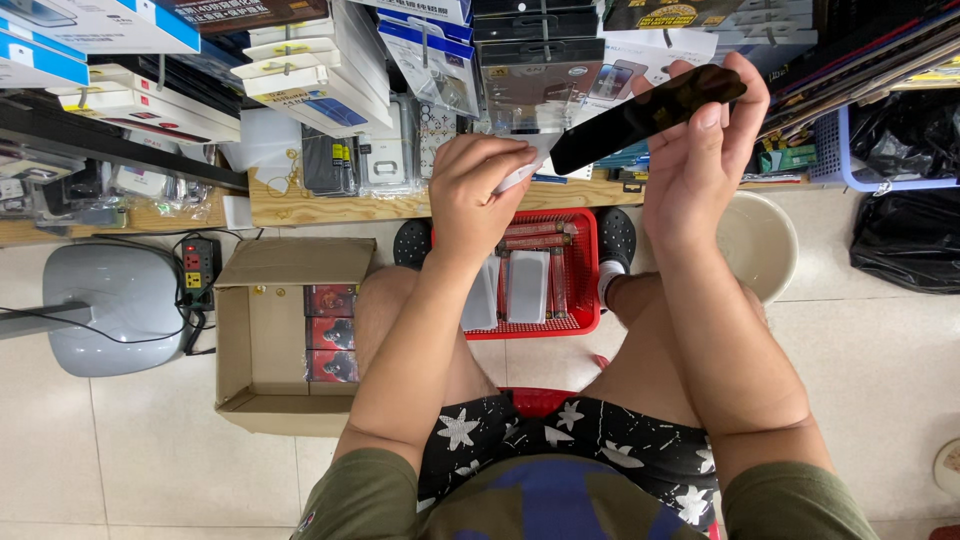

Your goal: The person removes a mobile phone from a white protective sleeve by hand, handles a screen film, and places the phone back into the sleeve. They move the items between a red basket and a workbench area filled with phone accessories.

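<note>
A black phone-shaped slab is held clamped between fingers and thumb of the right hand, raised. Its lower end is met by a white piece pinched in the closed left hand. A red basket is seen below both hands.

pale tiled floor, evenly lit. low wooden shelf crowded with stacked boxed goods. open cardboard box on the floor, grey stool beside it, power strip between, black bags to one side.
</note>
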